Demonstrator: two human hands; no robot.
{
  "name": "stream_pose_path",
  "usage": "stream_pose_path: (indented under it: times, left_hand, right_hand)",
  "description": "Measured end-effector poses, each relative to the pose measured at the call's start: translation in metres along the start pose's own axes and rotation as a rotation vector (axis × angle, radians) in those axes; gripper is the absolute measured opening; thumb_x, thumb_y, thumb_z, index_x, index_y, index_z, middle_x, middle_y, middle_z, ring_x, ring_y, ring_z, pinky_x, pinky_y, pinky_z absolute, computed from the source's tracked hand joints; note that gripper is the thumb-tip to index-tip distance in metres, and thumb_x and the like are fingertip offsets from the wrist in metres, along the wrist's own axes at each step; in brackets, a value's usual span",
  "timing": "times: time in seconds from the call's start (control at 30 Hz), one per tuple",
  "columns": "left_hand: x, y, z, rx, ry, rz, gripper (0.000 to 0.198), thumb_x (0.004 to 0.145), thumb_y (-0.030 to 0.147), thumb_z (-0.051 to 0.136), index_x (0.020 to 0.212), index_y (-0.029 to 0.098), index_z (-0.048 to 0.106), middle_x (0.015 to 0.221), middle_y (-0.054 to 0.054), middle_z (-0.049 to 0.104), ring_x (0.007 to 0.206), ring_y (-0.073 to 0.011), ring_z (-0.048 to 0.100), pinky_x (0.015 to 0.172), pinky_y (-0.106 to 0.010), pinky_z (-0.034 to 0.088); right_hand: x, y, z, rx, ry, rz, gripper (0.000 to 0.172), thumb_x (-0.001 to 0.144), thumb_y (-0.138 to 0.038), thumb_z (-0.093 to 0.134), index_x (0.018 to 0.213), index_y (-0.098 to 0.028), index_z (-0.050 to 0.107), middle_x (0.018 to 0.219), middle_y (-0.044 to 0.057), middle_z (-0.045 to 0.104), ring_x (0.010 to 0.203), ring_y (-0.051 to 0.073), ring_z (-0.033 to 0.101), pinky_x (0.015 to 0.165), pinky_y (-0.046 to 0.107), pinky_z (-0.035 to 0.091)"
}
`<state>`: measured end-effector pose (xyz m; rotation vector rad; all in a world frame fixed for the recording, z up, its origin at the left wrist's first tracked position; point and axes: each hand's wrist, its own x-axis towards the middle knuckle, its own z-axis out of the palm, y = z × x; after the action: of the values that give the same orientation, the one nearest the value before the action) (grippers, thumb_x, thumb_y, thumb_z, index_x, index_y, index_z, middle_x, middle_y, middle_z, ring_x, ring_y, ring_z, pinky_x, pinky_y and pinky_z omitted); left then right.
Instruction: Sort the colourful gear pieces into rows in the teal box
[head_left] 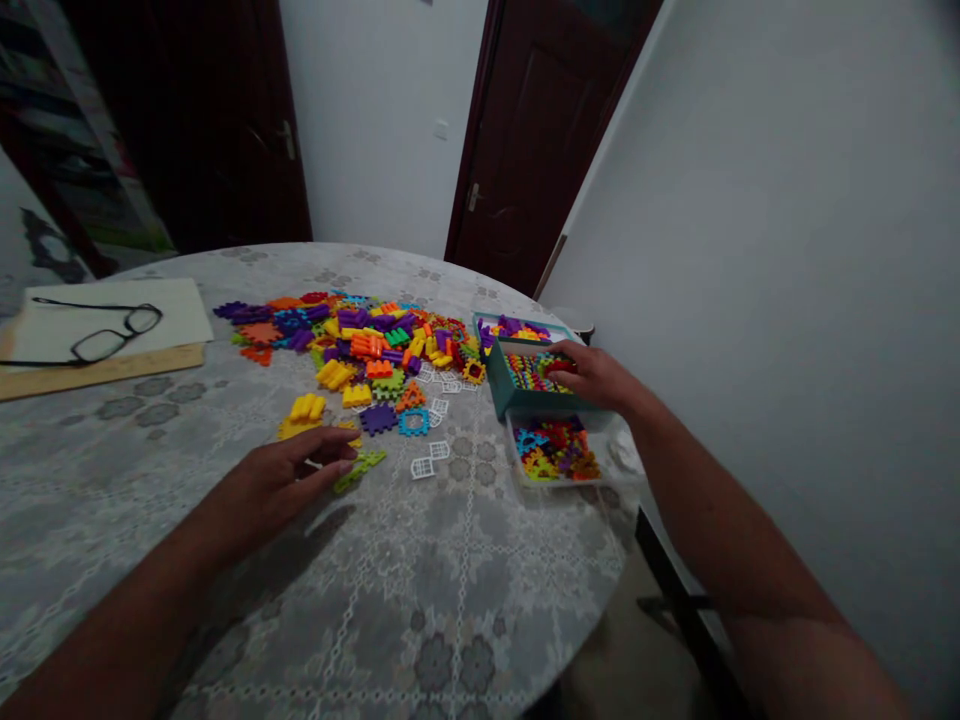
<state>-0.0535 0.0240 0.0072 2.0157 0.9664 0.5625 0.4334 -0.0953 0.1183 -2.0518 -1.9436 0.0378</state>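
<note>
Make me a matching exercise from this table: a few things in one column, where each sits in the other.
Things:
1. eyeglasses
2. teal box
3. clear tray
4. green piece

Places:
A. just beside the left hand
B. on the white sheet
C. under the right hand
D. at the near right edge of the table

Pairs: 1-B, 2-C, 3-D, 4-A

We're in a home room: dark wooden doors, plain white walls, round counter under a patterned lace cloth, toy building blocks spread out, reading glasses on paper.
</note>
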Motion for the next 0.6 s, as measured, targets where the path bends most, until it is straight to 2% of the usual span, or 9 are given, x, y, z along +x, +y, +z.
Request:
stream_pose_path:
  times: [0.1,0.23,0.33,0.6]
  left_hand:
    - [0.000,0.001,0.001,0.031,0.070,-0.008,0.058,0.088,0.071,0.069,0.126,0.029,0.082,0.122,-0.009,0.086,0.105,-0.0347,0.083,0.094,-0.047,0.070]
    - [0.002,-0.001,-0.003,0.102,0.163,-0.037,0.051,0.091,0.069,0.065,0.121,0.031,0.083,0.123,-0.008,0.085,0.104,-0.0340,0.083,0.095,-0.045,0.069]
    - [0.003,-0.005,-0.008,0.160,0.194,-0.071,0.053,0.092,0.070,0.063,0.123,0.031,0.082,0.119,-0.009,0.086,0.100,-0.0343,0.082,0.092,-0.047,0.068]
    - [0.004,-0.009,-0.008,0.165,0.189,-0.097,0.051,0.091,0.068,0.063,0.122,0.032,0.080,0.118,-0.009,0.085,0.096,-0.0333,0.080,0.090,-0.046,0.067]
  right_hand:
    - [0.011,0.052,-0.012,-0.120,-0.161,0.166,0.034,0.097,-0.026,0.073,0.131,-0.018,0.073,0.114,0.010,0.080,0.099,0.022,0.070,0.086,0.029,0.051]
    - [0.014,0.091,-0.012,-0.177,-0.349,0.337,0.039,0.085,-0.022,0.079,0.124,-0.019,0.077,0.108,0.006,0.080,0.097,0.022,0.071,0.083,0.026,0.052]
    - [0.012,0.103,-0.009,-0.163,-0.410,0.376,0.040,0.077,-0.019,0.080,0.117,-0.021,0.081,0.103,0.003,0.080,0.094,0.022,0.072,0.081,0.026,0.053]
    - [0.013,0.112,-0.012,-0.100,-0.557,0.439,0.050,0.074,-0.021,0.070,0.123,-0.018,0.081,0.095,0.004,0.081,0.084,0.021,0.074,0.072,0.025,0.056]
